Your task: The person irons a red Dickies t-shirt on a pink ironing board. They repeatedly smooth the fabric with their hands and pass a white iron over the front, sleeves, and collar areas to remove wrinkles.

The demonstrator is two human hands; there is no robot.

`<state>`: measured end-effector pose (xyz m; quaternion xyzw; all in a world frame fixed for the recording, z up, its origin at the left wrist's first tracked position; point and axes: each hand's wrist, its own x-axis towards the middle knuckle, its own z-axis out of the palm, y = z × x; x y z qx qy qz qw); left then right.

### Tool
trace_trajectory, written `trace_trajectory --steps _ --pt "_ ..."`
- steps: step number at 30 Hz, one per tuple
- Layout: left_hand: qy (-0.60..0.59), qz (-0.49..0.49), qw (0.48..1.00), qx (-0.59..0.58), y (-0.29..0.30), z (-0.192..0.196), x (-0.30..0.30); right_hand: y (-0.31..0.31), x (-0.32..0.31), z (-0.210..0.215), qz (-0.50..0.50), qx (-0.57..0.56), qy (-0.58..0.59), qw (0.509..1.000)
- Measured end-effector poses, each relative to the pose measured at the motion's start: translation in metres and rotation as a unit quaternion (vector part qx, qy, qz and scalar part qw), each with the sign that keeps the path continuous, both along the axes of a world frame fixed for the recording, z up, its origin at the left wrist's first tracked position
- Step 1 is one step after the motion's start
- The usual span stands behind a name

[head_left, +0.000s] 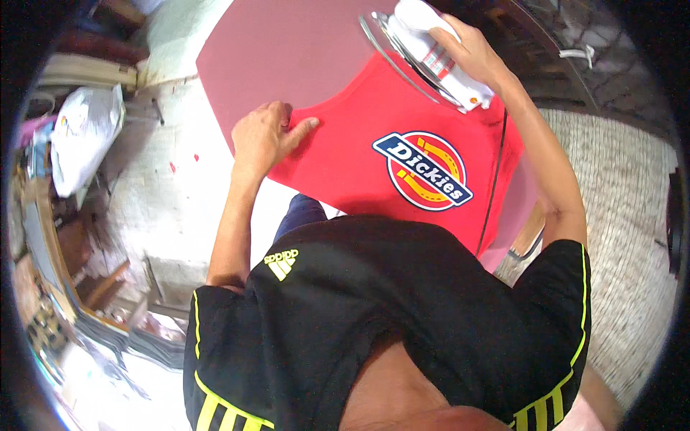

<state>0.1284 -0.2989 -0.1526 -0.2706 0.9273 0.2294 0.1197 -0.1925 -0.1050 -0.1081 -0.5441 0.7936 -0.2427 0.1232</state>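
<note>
We see a red garment (359, 161) laid flat on a pinkish-mauve ironing board (287, 50), its round blue, yellow and red printed emblem (422, 170) face up. Our right hand (471, 54) is wrapped tight around the handle of a white iron (431, 54), fingers closed on it; the iron sits at the garment's far edge, soleplate tilted, metal rim showing on its left side. A dark cord (494, 179) trails from the iron down across the garment's right side. Our left hand (262, 136) lies on the garment's left edge, fingers partly curled, index stretched out and pressing on the cloth, not gripping anything — likely pinning the fabric so it stays taut and does not shift under the iron. The garment hangs toward us off the board's near edge. To the left, well apart, a white plastic bag (83, 133) lies among clutter. On the right, a woven mat (618, 208) covers the floor.
</note>
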Motion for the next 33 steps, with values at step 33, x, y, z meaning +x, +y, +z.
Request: trace_trajectory --steps 33 --pt "0.537 0.284 0.793 -0.039 0.055 -0.077 0.136 -0.069 0.183 0.005 0.228 0.007 0.008 0.974"
